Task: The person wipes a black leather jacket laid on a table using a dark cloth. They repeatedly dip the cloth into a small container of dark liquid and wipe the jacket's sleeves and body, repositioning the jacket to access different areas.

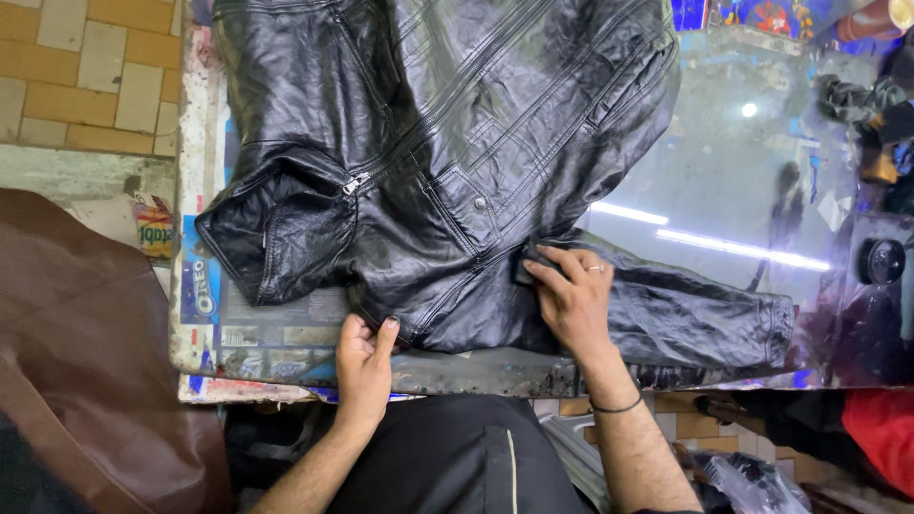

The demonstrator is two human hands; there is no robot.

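Note:
A black leather jacket (447,143) lies spread flat on a glass-topped table (752,171), with a sleeve (705,319) stretched toward the right. My left hand (364,366) pinches the jacket's lower hem near the table's front edge. Pressed against the leather near the sleeve seam is a small dark pad (529,265), held under the fingers of my right hand (574,300). A ring shows on one finger and a thin band circles that wrist.
A brown leather piece (86,324) lies at the left, beside the table. Dark round containers (884,262) and cloths sit at the table's right end. A tiled floor (86,67) shows at the upper left. Plastic bags (752,481) lie below on the right.

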